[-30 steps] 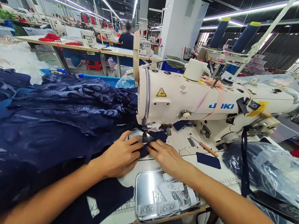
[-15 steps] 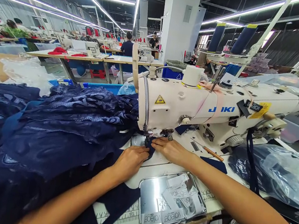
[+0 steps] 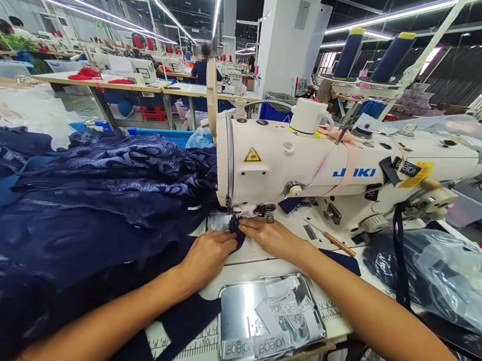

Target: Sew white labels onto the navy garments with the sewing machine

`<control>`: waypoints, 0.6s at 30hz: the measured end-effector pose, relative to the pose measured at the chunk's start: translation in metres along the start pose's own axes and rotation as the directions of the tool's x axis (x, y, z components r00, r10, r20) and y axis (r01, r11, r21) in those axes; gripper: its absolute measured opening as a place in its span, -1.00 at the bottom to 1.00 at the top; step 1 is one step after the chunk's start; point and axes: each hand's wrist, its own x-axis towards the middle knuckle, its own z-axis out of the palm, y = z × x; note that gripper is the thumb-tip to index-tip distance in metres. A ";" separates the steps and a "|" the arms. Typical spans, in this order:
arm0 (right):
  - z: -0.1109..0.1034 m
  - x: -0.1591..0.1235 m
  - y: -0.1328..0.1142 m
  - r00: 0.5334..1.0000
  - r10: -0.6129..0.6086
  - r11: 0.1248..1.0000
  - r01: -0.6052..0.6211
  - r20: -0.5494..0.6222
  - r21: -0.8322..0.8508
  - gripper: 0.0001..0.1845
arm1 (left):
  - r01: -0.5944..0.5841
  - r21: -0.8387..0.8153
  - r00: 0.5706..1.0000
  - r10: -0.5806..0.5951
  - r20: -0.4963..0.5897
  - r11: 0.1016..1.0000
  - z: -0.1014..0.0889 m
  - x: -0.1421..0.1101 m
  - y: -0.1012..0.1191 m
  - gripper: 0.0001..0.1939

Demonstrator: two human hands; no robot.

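My left hand (image 3: 207, 256) lies flat, fingers together, on dark navy fabric (image 3: 84, 225) just in front of the needle of a white JUKI sewing machine (image 3: 314, 166). My right hand (image 3: 271, 236) lies on the other side of the needle, fingertips pressing a small navy piece (image 3: 238, 234) down by the presser foot (image 3: 237, 212). Both hands rest on the cloth rather than gripping it. The needle itself is hidden behind the machine head.
A metal tray (image 3: 236, 316) of white brand labels sits near the table's front edge. A wooden-handled tool (image 3: 335, 242) and a navy patch (image 3: 341, 262) lie right of the machine. Clear plastic bags (image 3: 446, 272) fill the right side. Thread cones (image 3: 393, 55) stand above. Other workers sit far behind.
Both hands have slid forward from in front of the presser foot to right beside it, moving the navy piece under the machine head. The view shifted slightly.
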 end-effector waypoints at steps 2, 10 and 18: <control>0.000 0.000 0.000 1.000 0.016 1.000 -0.016 0.008 0.014 -0.61 | 0.011 0.002 1.000 -0.011 0.004 1.000 0.001 0.001 0.000 -0.78; -0.005 0.004 0.002 0.999 0.036 0.997 -0.038 0.030 0.061 -0.61 | 0.036 0.049 0.999 -0.036 0.003 0.998 0.000 0.005 0.001 -0.79; 0.000 0.004 0.009 0.999 0.036 0.994 -0.032 -0.032 0.104 -0.62 | 0.032 0.066 0.999 -0.031 -0.008 0.997 0.003 0.008 -0.002 -0.80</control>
